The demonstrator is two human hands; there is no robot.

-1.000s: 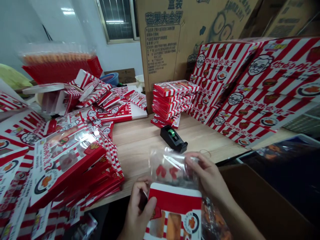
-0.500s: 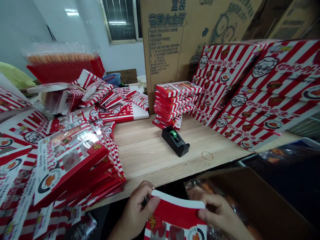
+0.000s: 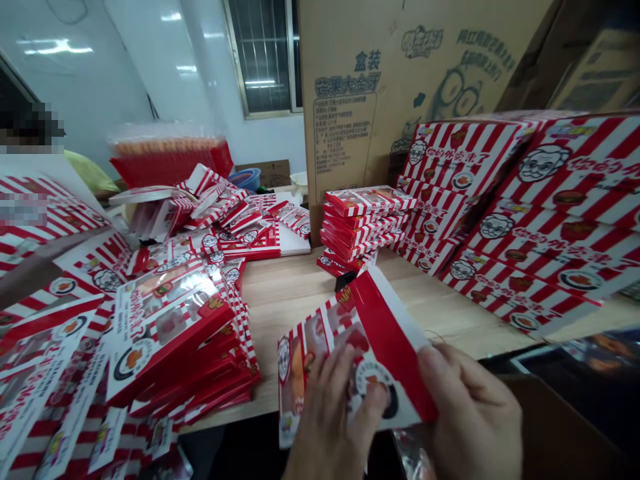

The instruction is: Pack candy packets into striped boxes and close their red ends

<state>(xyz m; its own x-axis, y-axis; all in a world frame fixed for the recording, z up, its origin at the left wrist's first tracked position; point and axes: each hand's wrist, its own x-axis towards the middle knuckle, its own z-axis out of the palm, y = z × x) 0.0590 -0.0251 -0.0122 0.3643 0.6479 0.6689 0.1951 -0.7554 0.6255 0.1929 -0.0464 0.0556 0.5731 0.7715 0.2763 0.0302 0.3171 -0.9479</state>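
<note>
A red-and-white striped snack box with a clear window is tilted in front of me over the table's near edge. Its red end, with a white flap, points to the upper right. My right hand grips the lower right corner of that end, thumb on the near face. My left hand lies across the box's windowed face with its fingers stretched out and thumb apart. Behind the box, only a dark bit of the tape dispenser shows.
Left of my hands leans a pile of similar boxes. A small stack of boxes stands at the table's back, before a large carton. Larger striped cartons are piled at right. Part of a person appears at far left.
The box has risen from below the table edge and turned, its flap end now toward the upper right. My left hand has shifted from the flap onto its face. The view has tilted.
</note>
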